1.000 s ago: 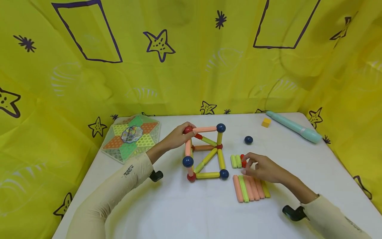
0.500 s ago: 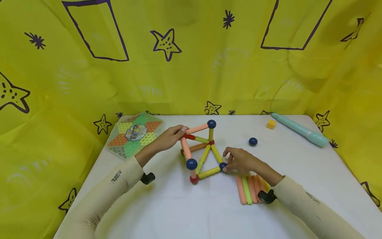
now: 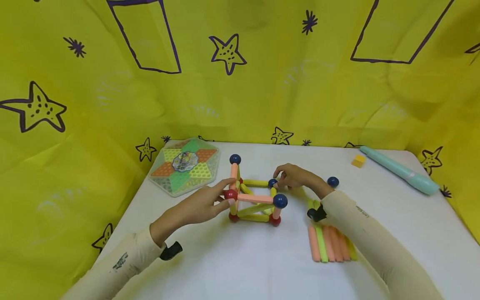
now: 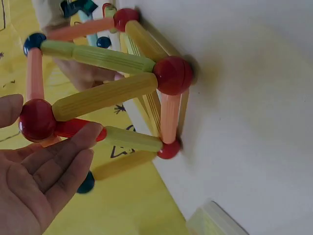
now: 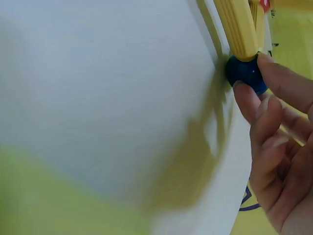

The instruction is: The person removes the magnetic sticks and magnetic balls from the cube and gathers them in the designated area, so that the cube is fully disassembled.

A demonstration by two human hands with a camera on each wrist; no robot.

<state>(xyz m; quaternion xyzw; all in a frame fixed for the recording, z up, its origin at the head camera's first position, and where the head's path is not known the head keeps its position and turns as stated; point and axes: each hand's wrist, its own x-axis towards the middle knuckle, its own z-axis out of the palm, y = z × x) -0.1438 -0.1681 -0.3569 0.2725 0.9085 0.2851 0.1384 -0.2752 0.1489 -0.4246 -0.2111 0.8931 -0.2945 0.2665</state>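
A frame of magnetic sticks (image 3: 255, 199) joined by red and blue balls stands on the white table (image 3: 225, 266). My left hand (image 3: 198, 205) holds its upper front-left red ball (image 3: 231, 195), thumb on one side and fingers on the other. In the left wrist view, the fingers also touch a short red stick (image 4: 73, 127) beside that red ball (image 4: 36, 120). At the frame's back right, my right hand (image 3: 294, 176) pinches a low blue ball (image 5: 239, 73) between thumb and finger, where a yellow stick (image 5: 237, 29) meets it.
Several loose pink, green and yellow sticks (image 3: 330, 243) lie in a row at right, shorter ones partly behind the right sleeve. Beyond are a blue ball (image 3: 333, 181), a yellow cube (image 3: 358, 161) and a teal tube (image 3: 401, 171). A hexagonal game box (image 3: 185, 166) lies back left.
The frame has turned counterclockwise as seen from above. My right hand has gone from beside the loose sticks to the low blue ball, then back with it. The left hand keeps the red ball.
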